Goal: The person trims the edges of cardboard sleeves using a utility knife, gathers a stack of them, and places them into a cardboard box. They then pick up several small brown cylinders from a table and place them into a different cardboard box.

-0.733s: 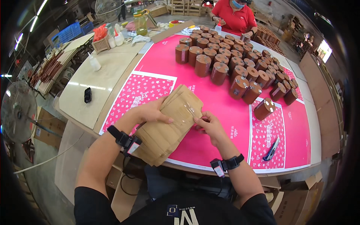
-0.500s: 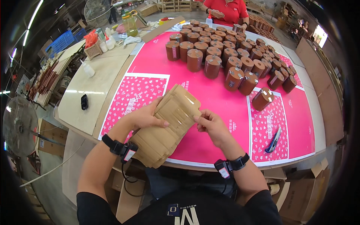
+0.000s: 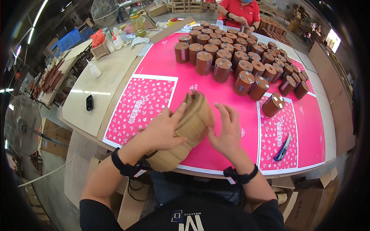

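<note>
A stack of flat brown kraft-paper pieces (image 3: pixel 174 154) stands tilted at the table's near edge, bowed and blurred at its upper end. My left hand (image 3: pixel 163 131) grips it from the left, thumb across the front and fingers along the upper edge. To the right of the stack, my right hand (image 3: pixel 226 134) is open, thumb and fingers spread. Its thumb is close to the stack's right edge; whether they touch I cannot tell. A utility knife (image 3: pixel 283 148) lies on the pink printed sheet to the right. Beyond it one brown cylinder (image 3: pixel 273 106) leans apart from the others.
Many brown cylinders (image 3: pixel 221 69) crowd the far right of the pink-covered table (image 3: pixel 162 57). A person in a red shirt (image 3: pixel 241 13) works behind them. On the left are a small black object (image 3: pixel 89 102), a white squeeze bottle (image 3: pixel 93 69) and a standing fan (image 3: pixel 23 127).
The stack has gone from flat to bowed. My right hand has let go of its upper right corner and opened beside it. My left hand has shifted further across the front.
</note>
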The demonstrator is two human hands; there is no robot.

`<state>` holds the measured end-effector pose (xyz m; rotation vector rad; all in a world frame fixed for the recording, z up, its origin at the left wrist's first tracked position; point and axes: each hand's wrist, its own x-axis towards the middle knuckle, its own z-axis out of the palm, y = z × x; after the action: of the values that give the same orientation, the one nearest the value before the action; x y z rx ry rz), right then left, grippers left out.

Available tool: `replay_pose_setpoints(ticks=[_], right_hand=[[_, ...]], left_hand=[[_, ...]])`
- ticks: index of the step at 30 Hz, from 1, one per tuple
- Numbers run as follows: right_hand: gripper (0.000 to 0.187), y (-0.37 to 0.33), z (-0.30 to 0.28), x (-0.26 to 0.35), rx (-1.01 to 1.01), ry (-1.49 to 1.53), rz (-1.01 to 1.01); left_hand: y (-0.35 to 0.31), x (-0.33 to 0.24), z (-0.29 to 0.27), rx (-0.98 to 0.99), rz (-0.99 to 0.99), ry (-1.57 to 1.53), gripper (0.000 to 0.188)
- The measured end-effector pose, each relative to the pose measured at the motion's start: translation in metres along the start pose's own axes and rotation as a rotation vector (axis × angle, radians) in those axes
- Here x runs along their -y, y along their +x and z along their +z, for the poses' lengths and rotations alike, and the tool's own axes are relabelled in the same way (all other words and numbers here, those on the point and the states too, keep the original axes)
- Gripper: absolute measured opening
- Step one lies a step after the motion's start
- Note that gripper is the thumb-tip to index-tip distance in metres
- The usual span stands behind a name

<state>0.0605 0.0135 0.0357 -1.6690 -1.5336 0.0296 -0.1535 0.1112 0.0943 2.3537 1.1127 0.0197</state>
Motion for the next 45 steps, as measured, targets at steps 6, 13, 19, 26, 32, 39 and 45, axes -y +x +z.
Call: replay_pose_setpoints(ticks=[6, 13, 19, 26, 32, 39, 45], right_hand=[[0.093, -0.013, -0.039, 0.019, 0.457, -0.263, -0.345], [0.07, -0.006, -0.059, 0.025, 0.426, -0.275, -0.373], [0.049, 0.046, -0.04, 0.015, 0.615, -0.187, -0.539], [0.068, 0.07, -0.055, 0.006, 1.16, -0.162, -0.217], [0.072, 0.075, -0.04, -0.006, 1.267, -0.143, -0.247], [0.054, 0.104, -0.021, -0.017, 1.052, -0.101, -0.221], [0.067, 0.099, 0.001, 0.017, 1.102, -0.234, -0.267]], left_hand=[[-0.013, -0.033, 0.04, -0.121, 0.443, 0.45, 0.104], [-0.026, -0.012, 0.044, -0.167, 0.482, 0.385, 0.096], [-0.046, -0.032, 0.054, -0.182, 0.593, 0.5, 0.065], [-0.07, -0.03, 0.066, -0.232, 0.525, 0.414, 0.061], [-0.075, -0.03, 0.068, -0.252, 0.537, 0.417, 0.056], [-0.059, -0.032, 0.055, -0.275, 0.437, 0.423, 0.064], [-0.037, -0.027, 0.059, -0.308, 0.444, 0.4, 0.065]])
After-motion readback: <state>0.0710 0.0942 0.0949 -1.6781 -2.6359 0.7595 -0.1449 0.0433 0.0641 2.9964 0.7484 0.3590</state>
